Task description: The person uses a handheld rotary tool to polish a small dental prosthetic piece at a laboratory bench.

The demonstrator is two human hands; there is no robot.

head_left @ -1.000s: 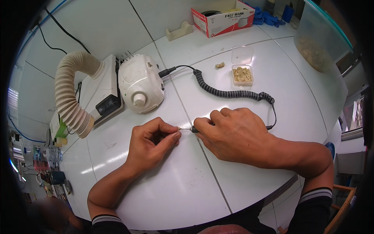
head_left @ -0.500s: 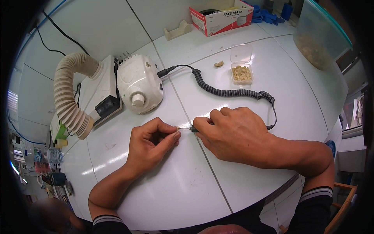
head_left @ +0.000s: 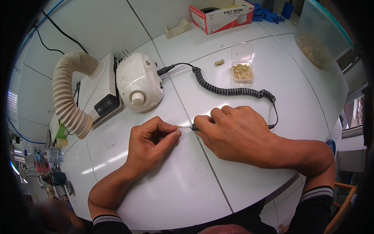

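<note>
My left hand (head_left: 152, 142) is closed, with thumb and forefinger pinching a small yellowish piece (head_left: 178, 128) that the fingertips mostly cover. The fingers of my right hand (head_left: 239, 134) wrap round a dark rotary handpiece (head_left: 194, 127), its thin metal bit pointing left and reaching the pinched piece. From the handpiece's back end a coiled dark cord (head_left: 230, 93) loops away to a white control unit (head_left: 138, 84) with a round knob. Beyond my right hand a small clear box (head_left: 243, 82) with its lid open holds several yellowish pieces, some ring-shaped; another loose piece (head_left: 219, 62) lies beside it.
A ribbed beige hose (head_left: 64, 93) arches from a white machine (head_left: 102, 87) at the left, its mouth facing the table. Along the back stand a cream holder (head_left: 177, 29), a red and white box (head_left: 222, 23) and blue items (head_left: 267, 15). A large translucent tub (head_left: 325, 35) is far right.
Nearly still: the view has shifted slightly. Both hands keep their grips, and the bit stays against the small piece.
</note>
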